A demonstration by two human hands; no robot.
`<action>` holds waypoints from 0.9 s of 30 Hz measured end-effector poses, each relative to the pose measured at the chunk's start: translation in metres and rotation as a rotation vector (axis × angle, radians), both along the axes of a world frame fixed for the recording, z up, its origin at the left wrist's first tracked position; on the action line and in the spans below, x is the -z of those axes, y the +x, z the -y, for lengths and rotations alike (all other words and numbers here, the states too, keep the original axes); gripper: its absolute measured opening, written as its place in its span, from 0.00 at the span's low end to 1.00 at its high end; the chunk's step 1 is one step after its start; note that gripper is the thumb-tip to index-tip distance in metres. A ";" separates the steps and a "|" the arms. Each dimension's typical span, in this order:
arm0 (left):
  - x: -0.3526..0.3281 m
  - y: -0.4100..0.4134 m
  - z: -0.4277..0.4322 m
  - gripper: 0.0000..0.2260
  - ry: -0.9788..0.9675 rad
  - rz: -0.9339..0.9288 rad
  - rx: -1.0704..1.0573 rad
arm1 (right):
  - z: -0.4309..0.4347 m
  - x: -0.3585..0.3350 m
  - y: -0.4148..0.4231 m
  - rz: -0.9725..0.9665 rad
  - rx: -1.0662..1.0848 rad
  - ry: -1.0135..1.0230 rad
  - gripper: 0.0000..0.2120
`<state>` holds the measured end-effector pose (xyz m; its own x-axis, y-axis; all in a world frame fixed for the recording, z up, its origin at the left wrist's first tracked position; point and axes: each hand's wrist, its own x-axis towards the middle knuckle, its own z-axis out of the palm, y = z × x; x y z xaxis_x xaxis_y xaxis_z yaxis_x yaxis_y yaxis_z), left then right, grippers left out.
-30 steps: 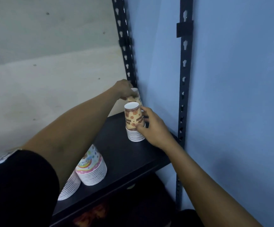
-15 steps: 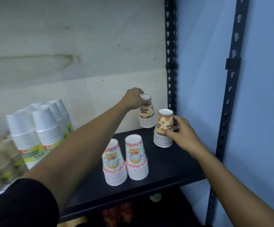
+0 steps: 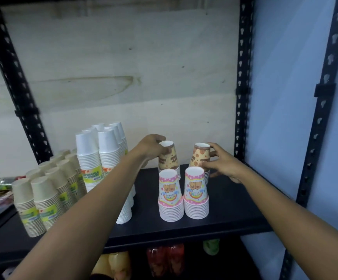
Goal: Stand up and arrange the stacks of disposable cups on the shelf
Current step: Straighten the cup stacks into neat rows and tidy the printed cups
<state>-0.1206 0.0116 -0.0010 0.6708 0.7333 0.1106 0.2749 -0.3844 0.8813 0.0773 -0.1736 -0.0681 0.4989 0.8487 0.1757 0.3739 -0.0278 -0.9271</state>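
Both hands grip: left hand [image 3: 151,147] on yellow-brown cup stack [image 3: 168,158], right hand [image 3: 222,163] on orange-brown cup stack [image 3: 200,156]; square them behind the pink stacks [image 3: 183,196] without tipping.

Head view, down onto shelf [image 3: 234,209]

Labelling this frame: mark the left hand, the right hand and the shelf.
left hand [image 3: 151,147], head view, back of the hand
right hand [image 3: 223,163], head view, back of the hand
shelf [image 3: 234,207], head view, bare black board
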 end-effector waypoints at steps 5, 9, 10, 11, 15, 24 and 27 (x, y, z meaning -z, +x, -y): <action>0.017 -0.005 -0.004 0.27 -0.093 -0.032 0.006 | -0.007 0.004 -0.005 0.078 -0.074 -0.133 0.32; 0.025 -0.006 -0.001 0.25 -0.104 -0.084 0.052 | -0.007 0.009 -0.004 0.058 -0.093 -0.156 0.32; 0.027 -0.006 -0.001 0.24 -0.102 -0.098 0.066 | -0.007 0.010 -0.003 0.054 -0.095 -0.157 0.32; 0.030 -0.006 0.000 0.24 -0.102 -0.104 0.078 | -0.007 0.011 -0.002 0.052 -0.098 -0.158 0.32; 0.035 -0.010 -0.001 0.23 -0.076 -0.106 0.102 | -0.005 0.012 0.000 0.088 -0.137 -0.195 0.32; 0.031 -0.013 0.013 0.33 -0.106 -0.127 0.173 | 0.007 -0.014 0.018 -0.183 -0.259 -0.219 0.28; 0.030 -0.008 0.011 0.31 -0.034 -0.120 0.089 | 0.002 -0.024 0.017 -0.185 -0.244 -0.171 0.22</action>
